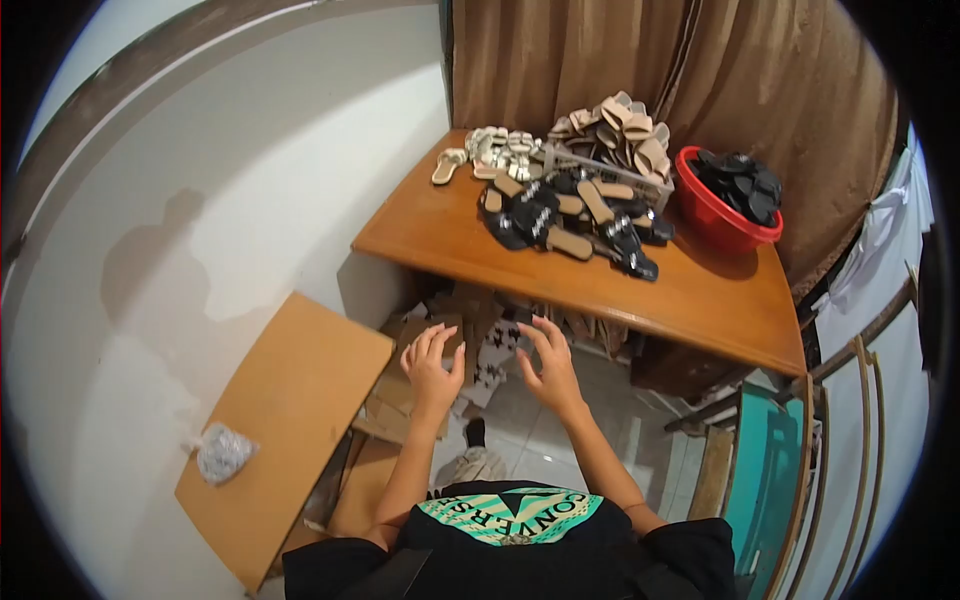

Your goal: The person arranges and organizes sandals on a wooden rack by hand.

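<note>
My left hand (434, 372) is raised in front of my body, fingers apart and slightly curled, holding nothing. Opposite it, with a gap between them, my right hand (550, 365) is also open and empty. Both appear in front of the near edge of a brown wooden table (700, 310). On that table lies a loose pile of black sandals (545, 215) with tan insoles and shiny trim. Behind them, a clear plastic crate (610, 176) is heaped with beige sandals (640, 125). Pale sandals (505, 150) with ornaments lie at the back left.
A red basin (705, 212) full of black footwear parts (740, 185) stands at the table's right. A lower wooden tabletop (300, 400) at left carries a knotted clear bag (225, 453). Cardboard (395, 400) clutters the floor below; a green-seated wooden bench (768, 470) stands right.
</note>
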`<state>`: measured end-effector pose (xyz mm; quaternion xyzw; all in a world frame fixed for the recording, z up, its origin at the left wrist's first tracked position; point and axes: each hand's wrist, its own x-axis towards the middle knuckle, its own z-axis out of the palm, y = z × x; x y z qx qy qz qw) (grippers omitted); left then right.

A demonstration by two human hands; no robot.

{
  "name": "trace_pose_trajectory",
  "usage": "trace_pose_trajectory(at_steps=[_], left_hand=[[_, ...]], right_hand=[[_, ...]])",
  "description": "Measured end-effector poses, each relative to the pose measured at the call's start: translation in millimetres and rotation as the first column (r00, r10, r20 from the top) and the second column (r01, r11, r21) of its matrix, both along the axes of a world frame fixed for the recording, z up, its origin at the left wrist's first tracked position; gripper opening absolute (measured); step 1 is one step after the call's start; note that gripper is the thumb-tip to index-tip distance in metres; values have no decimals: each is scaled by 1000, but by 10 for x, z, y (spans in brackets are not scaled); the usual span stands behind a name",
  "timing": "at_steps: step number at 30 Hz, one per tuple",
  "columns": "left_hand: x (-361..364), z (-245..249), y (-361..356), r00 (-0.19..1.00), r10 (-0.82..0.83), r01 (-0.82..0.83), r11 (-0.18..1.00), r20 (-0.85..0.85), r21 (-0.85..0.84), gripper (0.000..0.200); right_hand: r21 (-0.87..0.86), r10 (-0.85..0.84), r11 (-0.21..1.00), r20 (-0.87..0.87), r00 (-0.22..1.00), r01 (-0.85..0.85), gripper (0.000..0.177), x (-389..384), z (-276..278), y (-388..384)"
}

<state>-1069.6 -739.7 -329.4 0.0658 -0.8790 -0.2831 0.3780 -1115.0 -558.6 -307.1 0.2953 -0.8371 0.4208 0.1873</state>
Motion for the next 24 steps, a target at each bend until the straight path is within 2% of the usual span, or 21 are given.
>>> trace_pose_trajectory(at_steps=[5,7,10,15,16,18,20,21,23,24], left_hand=[[-1165,64,-403,999,-27,27,1000,43,-16,29],[-1567,58,-537,996,-52,53,999,72,-4,32],[-2138,39,-677,987,-107,108,994,119,-6,43],[-3121,-188,-852,980,-144,147,989,138,-12,52],[-3306,-265,-888,976,-161,159,987,144,28,53],[-3694,-446,-962,973,-173,164,984,150,72,54],[-4050,-681,-1069,972,-204,175,959,114,223,58],[-4205,-863,-1129,973,-195,163,960,125,229,58],[-4571,-1105,-1276,990,-63,23,953,124,303,62],[-4695,-1145,-1336,978,-1,-65,948,207,311,67]], right_hand=[[-22,37,999,39,999,-37,36,-1170,24,-470],[-38,29,999,-4,1000,-29,34,-1557,1,-639],[-58,29,998,60,998,-26,33,-2066,-54,-804],[-55,48,998,57,997,-44,31,-3024,-257,-890],[-113,79,992,165,983,-61,31,-3172,-226,-912],[-28,87,996,108,990,-84,30,-3563,-322,-912],[10,110,994,126,986,-112,30,-3880,-321,-927],[35,143,988,135,980,-149,29,-4055,-349,-920],[28,173,983,163,971,-179,29,-4361,-341,-944],[26,180,982,162,970,-187,29,-4525,-346,-960]])
